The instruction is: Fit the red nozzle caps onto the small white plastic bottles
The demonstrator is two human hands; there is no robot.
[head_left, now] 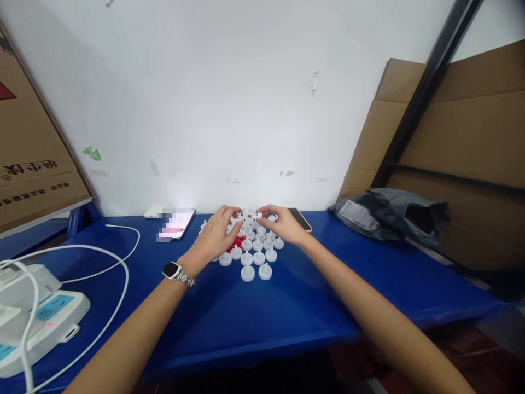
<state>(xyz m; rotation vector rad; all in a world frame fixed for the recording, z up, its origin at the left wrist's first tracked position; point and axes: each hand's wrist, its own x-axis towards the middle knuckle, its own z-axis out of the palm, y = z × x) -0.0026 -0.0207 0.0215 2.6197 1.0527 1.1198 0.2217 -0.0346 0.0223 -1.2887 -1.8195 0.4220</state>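
The white caps [258, 258] stand close together on the blue tabletop [254, 323], in front of the person, probably so that both hands can reach them with little stretching. Most visible ones rest on the wide base, stem upward, perhaps because this is the more stable side. The left hand [215, 234] and the right hand [286, 223] face each other over the far part of the group – both curved, thumb and forefinger parted by a gap. White pieces show at these gaps, but I cannot tell whether the fingers grip them. Small red pieces [237, 244] lie among the caps, partly covered, so their shape is not clear. The dark phone [301, 220] is partly hidden behind the right hand.
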